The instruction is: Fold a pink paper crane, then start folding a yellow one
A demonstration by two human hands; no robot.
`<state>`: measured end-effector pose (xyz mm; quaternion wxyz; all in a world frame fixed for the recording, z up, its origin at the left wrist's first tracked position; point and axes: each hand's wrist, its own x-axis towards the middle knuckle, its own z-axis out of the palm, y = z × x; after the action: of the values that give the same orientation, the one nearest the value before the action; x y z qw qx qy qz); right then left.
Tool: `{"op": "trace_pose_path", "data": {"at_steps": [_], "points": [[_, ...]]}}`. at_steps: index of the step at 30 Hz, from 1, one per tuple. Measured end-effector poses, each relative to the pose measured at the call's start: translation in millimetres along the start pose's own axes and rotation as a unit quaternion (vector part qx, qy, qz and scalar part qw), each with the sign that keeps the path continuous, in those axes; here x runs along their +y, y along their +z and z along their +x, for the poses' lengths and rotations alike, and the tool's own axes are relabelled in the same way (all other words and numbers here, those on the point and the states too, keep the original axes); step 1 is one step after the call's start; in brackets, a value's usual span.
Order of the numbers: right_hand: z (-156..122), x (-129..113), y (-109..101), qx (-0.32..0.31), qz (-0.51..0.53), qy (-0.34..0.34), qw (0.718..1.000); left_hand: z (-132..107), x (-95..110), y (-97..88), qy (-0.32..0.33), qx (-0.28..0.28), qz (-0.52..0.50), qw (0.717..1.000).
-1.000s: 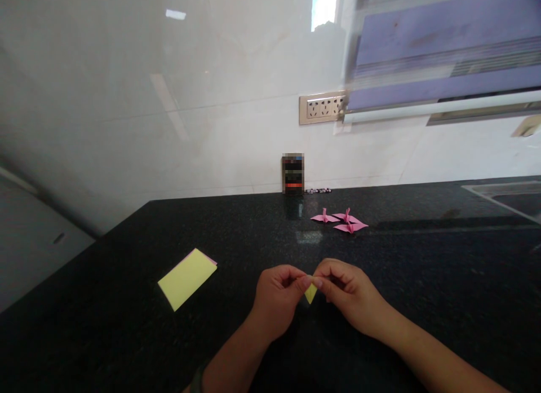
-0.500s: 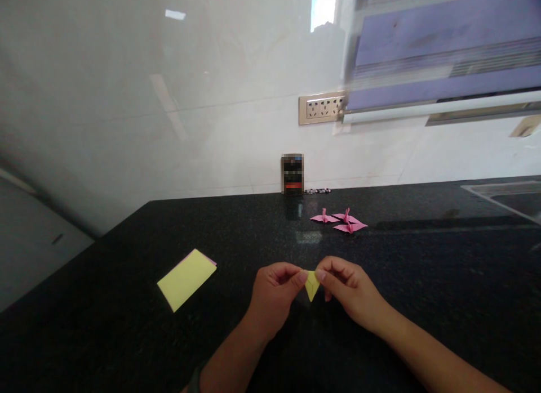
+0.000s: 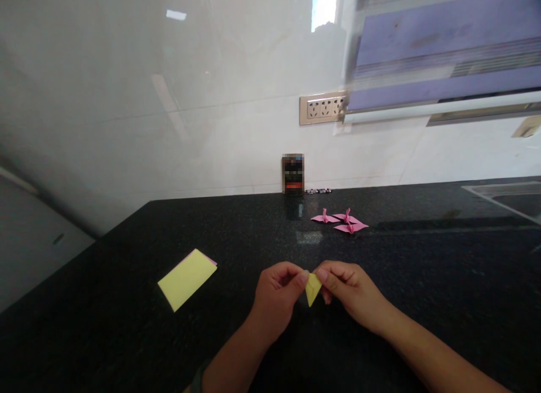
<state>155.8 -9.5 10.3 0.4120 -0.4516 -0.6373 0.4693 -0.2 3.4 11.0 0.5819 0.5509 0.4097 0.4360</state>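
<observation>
Yellow folded paper [image 3: 313, 288] sits pinched between both hands above the black counter [image 3: 422, 280]: left hand [image 3: 276, 297] grips its 9 o'clock corner, right hand [image 3: 353, 291] its 3 o'clock corner. At 10 o'clock lies a yellow pad [image 3: 187, 278]; at 1 o'clock, pink cranes [image 3: 340, 220].

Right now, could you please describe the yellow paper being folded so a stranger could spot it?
Above the black countertop, near side, the left hand and right hand meet. Their fingertips pinch a small yellow paper triangle, the only paper held up: the yellow sheets lie flat leftward, the pink cranes farther back.
</observation>
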Motion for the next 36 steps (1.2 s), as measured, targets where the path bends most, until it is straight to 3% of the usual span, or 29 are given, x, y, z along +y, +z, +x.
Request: {"op": "trace_pose_path", "data": {"at_steps": [4,8,12,16,20,24,31,36], "points": [[-0.4,0.8,-0.1,0.041,-0.033,-0.019,0.998,3.1,0.2,-0.4,-0.005,0.02,-0.015,1.0],[-0.1,1.2,-0.1,0.116,-0.016,-0.007,0.993,3.2,0.5,1.4,-0.025,-0.025,-0.019,0.999],[2.2,4.0,-0.2,0.083,0.024,0.014,0.996,3.8,1.2,0.8,-0.043,-0.019,0.007,0.999],[2.0,5.3,2.2,0.109,0.055,-0.003,0.993,3.6,1.4,-2.4,0.001,-0.012,0.12,0.993],[1.3,3.6,4.1,0.134,0.001,-0.043,0.99,1.7,0.4,-2.8,0.082,-0.006,0.267,0.96],[1.8,2.5,3.6,0.095,-0.015,-0.009,0.995,3.4,0.9,-3.7,0.056,0.011,0.187,0.981],[-0.5,-0.7,10.8,-0.029,0.16,0.086,0.983,7.9,2.3,-6.6,-0.006,0.017,-0.011,1.0],[-3.8,-1.1,20.3,-0.021,0.212,0.114,0.97,6.3,4.2,-3.5,-0.025,0.012,-0.014,1.0]]}}
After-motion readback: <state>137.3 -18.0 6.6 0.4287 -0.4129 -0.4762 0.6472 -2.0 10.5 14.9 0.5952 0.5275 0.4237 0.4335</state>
